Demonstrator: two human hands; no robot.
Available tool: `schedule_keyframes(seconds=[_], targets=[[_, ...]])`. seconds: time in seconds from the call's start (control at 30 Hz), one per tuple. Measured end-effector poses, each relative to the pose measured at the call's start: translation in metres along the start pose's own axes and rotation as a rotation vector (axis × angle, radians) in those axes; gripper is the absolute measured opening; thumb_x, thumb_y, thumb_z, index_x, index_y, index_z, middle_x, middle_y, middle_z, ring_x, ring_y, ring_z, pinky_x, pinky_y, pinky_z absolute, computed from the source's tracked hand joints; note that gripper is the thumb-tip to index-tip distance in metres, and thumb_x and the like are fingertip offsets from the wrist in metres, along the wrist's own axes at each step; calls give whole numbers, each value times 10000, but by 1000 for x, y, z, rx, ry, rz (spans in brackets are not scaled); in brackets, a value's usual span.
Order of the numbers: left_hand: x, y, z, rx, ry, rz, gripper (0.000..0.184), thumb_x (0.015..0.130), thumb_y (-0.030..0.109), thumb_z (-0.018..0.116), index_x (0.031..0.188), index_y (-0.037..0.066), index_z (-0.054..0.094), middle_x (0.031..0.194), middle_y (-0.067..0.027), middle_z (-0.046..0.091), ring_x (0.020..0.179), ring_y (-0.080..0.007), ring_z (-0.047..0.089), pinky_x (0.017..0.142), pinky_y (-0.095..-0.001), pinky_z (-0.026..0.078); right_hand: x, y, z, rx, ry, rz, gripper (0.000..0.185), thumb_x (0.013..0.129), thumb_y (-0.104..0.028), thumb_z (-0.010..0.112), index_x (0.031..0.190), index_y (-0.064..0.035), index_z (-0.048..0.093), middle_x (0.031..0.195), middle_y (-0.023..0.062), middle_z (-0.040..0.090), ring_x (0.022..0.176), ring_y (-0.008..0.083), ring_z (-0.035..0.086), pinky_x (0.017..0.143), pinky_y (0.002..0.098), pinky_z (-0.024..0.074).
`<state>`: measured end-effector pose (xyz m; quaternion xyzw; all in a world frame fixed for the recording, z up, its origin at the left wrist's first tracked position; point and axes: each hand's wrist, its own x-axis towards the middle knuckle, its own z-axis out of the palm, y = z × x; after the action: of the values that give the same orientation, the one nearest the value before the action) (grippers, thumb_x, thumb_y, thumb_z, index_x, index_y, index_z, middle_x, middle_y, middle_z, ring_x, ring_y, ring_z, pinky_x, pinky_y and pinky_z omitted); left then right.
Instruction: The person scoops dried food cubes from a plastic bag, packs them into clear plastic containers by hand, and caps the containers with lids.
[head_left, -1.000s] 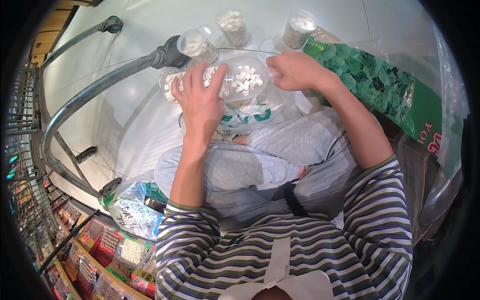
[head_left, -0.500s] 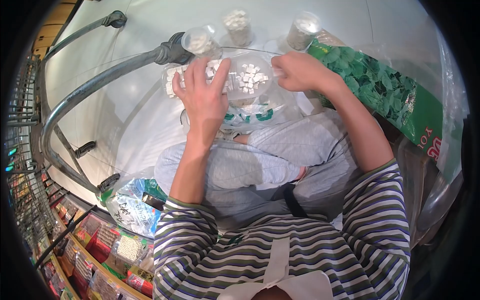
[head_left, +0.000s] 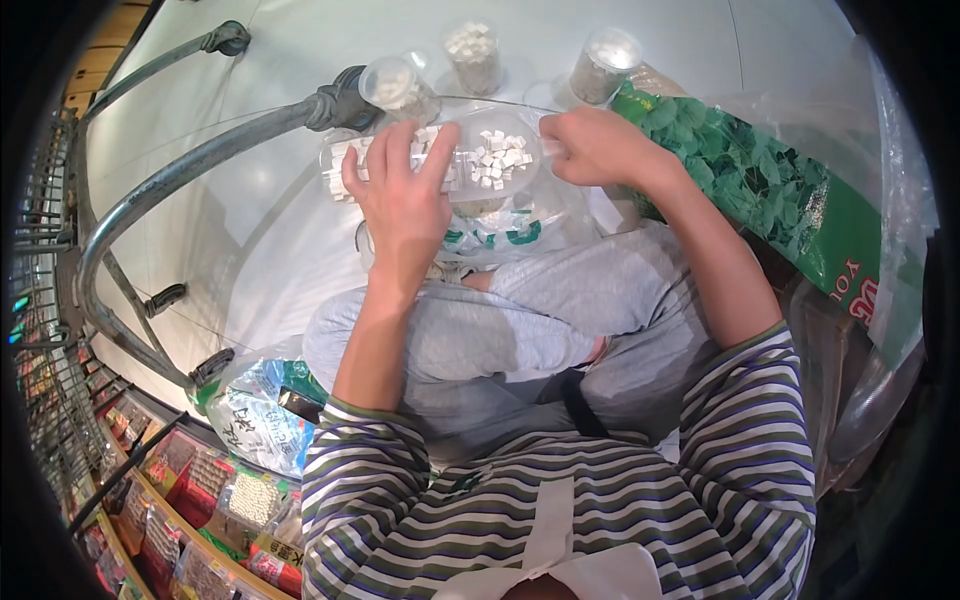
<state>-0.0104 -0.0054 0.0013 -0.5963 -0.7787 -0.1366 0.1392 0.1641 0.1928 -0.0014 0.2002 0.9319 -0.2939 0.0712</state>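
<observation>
A long clear plastic container (head_left: 515, 125) with small white cubes (head_left: 498, 160) inside lies across the floor in front of my crossed legs. Over its left part curves my left hand (head_left: 403, 185), palm down, fingers spread and gripping it from above. At the container's right end my right hand (head_left: 590, 145) is closed, its thumb and fingers pinching the clear edge there; the fingertips are partly hidden. Under and in front of the container sits a clear plastic bag with green print (head_left: 500, 232).
Three clear cups of white pieces stand beyond: a left cup (head_left: 398, 88), a middle cup (head_left: 472, 58) and a right cup (head_left: 605, 65). A metal cart frame (head_left: 190, 150) curves at left. A green leaf-printed bag (head_left: 760, 180) lies at right. Packaged goods (head_left: 250, 500) fill the lower-left shelf.
Both hands keep the same hold on the container. The whole view has shifted slightly; the cubes in the right part lie a little differently.
</observation>
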Motion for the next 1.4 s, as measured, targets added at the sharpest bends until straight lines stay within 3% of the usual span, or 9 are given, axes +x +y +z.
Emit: schedule_keyframes(seconds=[0.57,0.87,1.07,1.17,1.23,1.4], targets=[[-1,-2,-2,-30,-54,-69,749,615,65,767,1324,243,604,1314,-45,554,1282,-262,489,1130,-583,233,3,-2,-2,-60,-50,45,263,710,-170,599,899,-8,680,870,222,697,851,413,677,729,501,544],[0,-12,-13,-132,-19,-150,776,619,63,801,1347,223,586,1309,-88,538,1283,-292,475,1113,-620,247,6,2,-3,-9,-52,8,309,714,-165,592,960,1,676,901,236,689,868,422,665,753,499,532],[1,-22,-15,-193,89,-204,745,626,86,771,1338,212,594,1304,-68,560,1270,-274,492,1118,-575,252,7,7,-3,48,-34,32,285,709,-154,593,927,16,658,874,250,679,850,436,656,748,497,522],[1,-24,-14,-197,112,-195,729,622,77,765,1318,229,612,1305,-61,563,1278,-268,492,1117,-577,251,7,7,-5,77,-17,30,272,708,-153,600,910,22,648,864,256,675,847,445,650,746,498,518],[0,-24,-2,66,103,-30,718,627,59,749,1305,263,623,1303,-51,566,1282,-259,496,1117,-588,247,6,4,-6,63,-6,46,263,708,-153,605,897,25,643,866,260,674,849,447,649,745,505,515],[11,-7,8,-62,53,-26,725,631,15,717,1297,287,624,1301,-44,557,1271,-249,505,1125,-609,230,6,1,-5,35,-36,36,251,714,-151,601,886,28,637,866,265,672,853,452,646,749,511,511]])
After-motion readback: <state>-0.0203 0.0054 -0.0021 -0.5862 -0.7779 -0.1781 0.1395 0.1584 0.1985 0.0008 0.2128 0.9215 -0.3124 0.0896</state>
